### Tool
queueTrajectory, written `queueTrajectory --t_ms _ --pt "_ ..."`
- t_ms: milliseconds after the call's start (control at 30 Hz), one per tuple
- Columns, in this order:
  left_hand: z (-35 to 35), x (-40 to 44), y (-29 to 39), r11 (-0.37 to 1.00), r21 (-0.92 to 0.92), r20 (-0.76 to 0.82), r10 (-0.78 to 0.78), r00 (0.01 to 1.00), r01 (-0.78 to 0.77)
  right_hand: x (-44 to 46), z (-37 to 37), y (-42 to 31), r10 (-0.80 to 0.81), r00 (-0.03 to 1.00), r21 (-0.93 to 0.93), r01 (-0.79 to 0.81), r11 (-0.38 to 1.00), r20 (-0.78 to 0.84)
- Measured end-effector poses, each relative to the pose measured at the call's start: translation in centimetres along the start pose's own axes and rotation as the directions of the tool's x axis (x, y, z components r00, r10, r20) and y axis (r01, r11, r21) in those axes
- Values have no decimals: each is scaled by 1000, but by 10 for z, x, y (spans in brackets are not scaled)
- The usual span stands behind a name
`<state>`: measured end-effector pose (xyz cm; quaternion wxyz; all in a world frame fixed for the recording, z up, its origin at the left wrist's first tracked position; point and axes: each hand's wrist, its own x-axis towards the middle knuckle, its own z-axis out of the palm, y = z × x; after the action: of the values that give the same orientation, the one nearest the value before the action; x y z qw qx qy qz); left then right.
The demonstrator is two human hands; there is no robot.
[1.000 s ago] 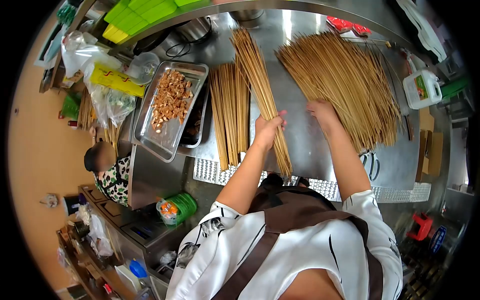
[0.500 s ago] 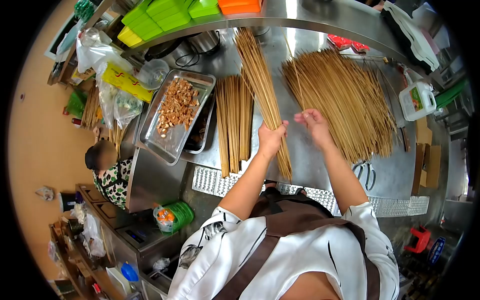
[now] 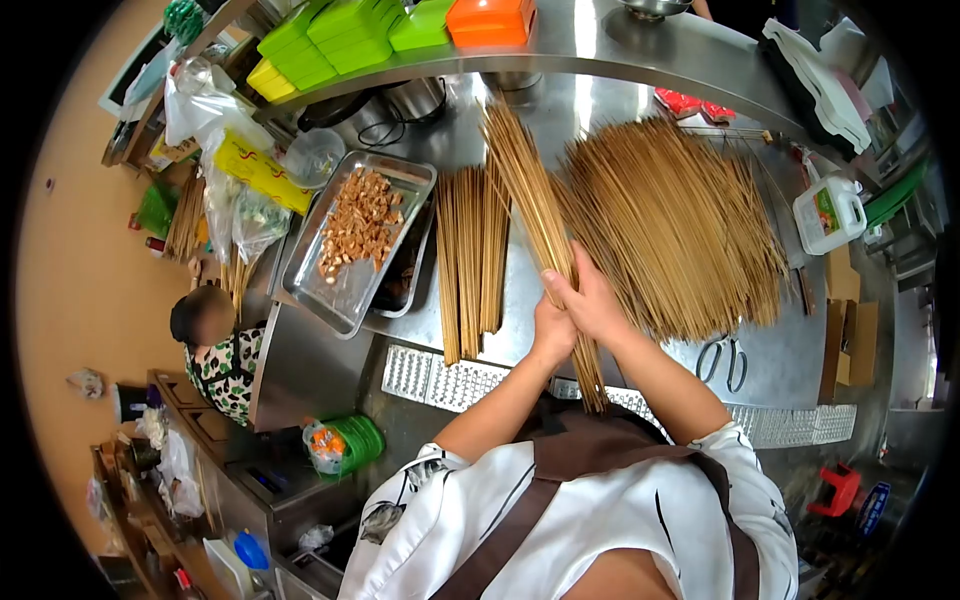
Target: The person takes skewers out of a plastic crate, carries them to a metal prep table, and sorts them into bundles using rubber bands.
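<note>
A long bundle of thin bamboo skewers (image 3: 535,195) slants across the middle of the counter, its near ends hanging over the front edge. My left hand (image 3: 556,325) is wrapped round its lower part. My right hand (image 3: 592,297) closes on the same bundle just above and beside the left one, thumb across the sticks. To the right lies a broad heap of loose skewers (image 3: 680,225). On the left are several neat bundles of skewers (image 3: 470,260) lying side by side.
A metal tray (image 3: 345,315) with chopped brown pieces overlaps another tray. Scissors (image 3: 735,362) lie near the front right edge, with a white jug (image 3: 830,215) beyond. A steel shelf (image 3: 590,45) with green and orange boxes crosses the back. Another person (image 3: 225,360) is at far left.
My right hand has moved left from beside the heap onto the bundle. The bundle has come nearer to my body, with my left hand still round it.
</note>
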<state>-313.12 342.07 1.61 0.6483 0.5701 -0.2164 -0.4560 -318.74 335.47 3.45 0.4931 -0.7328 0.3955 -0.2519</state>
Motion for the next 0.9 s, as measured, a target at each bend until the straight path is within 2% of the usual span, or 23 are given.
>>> queueTrajectory --t_ms 33,67,100,200,233,267,300,333,367,400,467,533,567,600,667,800,867,900 --pt "-5 -2 -1 984 163 52 62 997 -70 5 1 5 -34 998 -23 36 999 54" --pt "-7 0 -2 985 162 42 52 998 -58 9 2 8 -66 992 -44 71 996 110" --pt "-6 3 2 978 166 48 118 992 -124 5 -8 -24 -44 994 38 40 998 101" --pt "5 2 20 875 240 35 425 905 -420 24 -15 -56 -200 976 229 214 950 -86" --pt "8 5 33 881 242 20 415 910 -407 21 -26 -79 -196 981 316 191 929 -15" --pt "10 11 50 738 336 53 606 794 -586 20 -34 -96 -206 977 398 170 901 49" --pt "10 13 62 544 415 111 765 635 -729 18 -32 -101 -213 976 398 174 901 55" --pt "9 13 68 538 416 105 773 626 -733 14 -30 -107 -292 955 390 290 874 -58" --pt "8 14 74 467 430 147 808 570 -773 11 -29 -111 -368 915 370 405 836 -168" --pt "7 13 78 394 441 189 838 512 -807 9 -29 -111 -381 910 368 414 833 -163" --pt "4 11 72 348 476 141 877 460 -808 6 -22 -103 -504 848 283 530 800 -162" --pt "-12 20 50 340 569 242 801 547 -749 9 2 -65 -421 900 456 424 783 -113" --pt "-19 25 40 216 621 297 824 482 -753 15 11 -36 -400 913 381 398 835 -77" --pt "-28 29 17 208 618 297 831 470 -758 15 19 -15 -412 908 376 410 831 -80" --pt "-43 39 -24 561 648 178 545 819 -514 15 28 9 -330 944 311 316 896 -8" --pt "-48 45 -30 625 620 193 465 864 -475 14 31 0 -357 934 282 346 895 -13" --pt "-44 42 -16 699 617 118 371 921 -361 14 30 -5 -271 962 330 270 904 -45" --pt "-40 37 -4 699 615 120 374 920 -365 13 26 -10 -269 960 295 280 914 -78"
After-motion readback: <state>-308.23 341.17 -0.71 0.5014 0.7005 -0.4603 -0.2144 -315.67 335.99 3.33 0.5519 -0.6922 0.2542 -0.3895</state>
